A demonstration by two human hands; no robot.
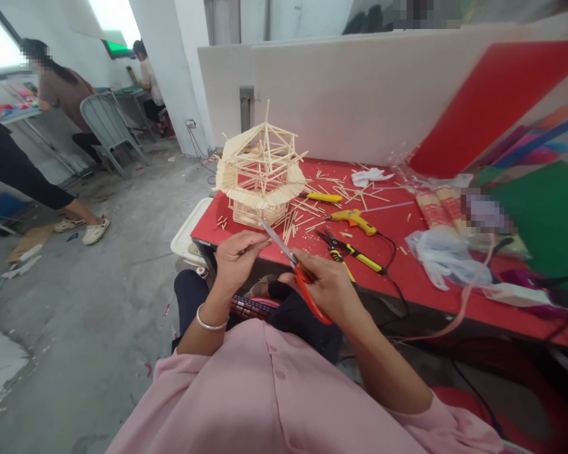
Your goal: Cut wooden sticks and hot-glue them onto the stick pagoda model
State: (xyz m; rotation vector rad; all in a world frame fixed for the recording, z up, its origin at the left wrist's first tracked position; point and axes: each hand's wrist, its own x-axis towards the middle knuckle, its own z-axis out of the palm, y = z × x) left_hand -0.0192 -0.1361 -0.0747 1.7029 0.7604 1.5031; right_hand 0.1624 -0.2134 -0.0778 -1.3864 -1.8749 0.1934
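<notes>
My right hand (329, 284) is wrapped round a pair of scissors with red handles (310, 296), its blades pointing up and left toward my other hand. The fingers of my left hand (239, 255) are pinched together close to the blades; whatever they hold is too small to make out. Just beyond both hands, a pagoda-like model built of thin wooden sticks (262, 173) stands upright at the table's left end. Its lower roof is covered with sticks, while the upper roof is partly bare frame.
On the red table (284, 252) lie loose sticks (291, 224), a yellow cutter knife (324, 197), a yellow glue gun (355, 221), black-and-yellow pliers (353, 249) and plastic bags (447, 255). A white board (360, 101) rises behind. Other people sit and stand at the left near a chair (106, 123).
</notes>
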